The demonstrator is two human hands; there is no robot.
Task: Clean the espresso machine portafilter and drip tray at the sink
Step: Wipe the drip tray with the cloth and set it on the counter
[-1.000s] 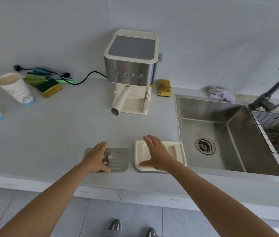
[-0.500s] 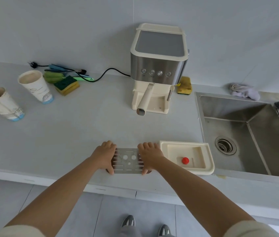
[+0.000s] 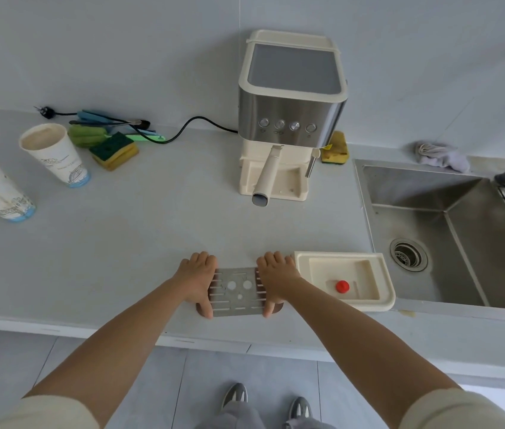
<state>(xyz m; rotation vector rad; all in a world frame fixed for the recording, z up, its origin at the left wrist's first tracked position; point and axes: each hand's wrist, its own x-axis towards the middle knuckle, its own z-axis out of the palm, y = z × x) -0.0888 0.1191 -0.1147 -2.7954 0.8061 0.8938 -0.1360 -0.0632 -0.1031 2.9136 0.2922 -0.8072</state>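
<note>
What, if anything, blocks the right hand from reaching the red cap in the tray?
Probably nothing, so likely yes. The red cap sits exposed in the open tray, just beside the right hand. That hand grips the metal grate, though, and would have to let go first.

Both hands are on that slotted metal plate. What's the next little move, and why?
Probably carry the metal grate rightward to the sink: the left hand and right hand each grip one end, and the sink lies just past the drip tray.
</note>
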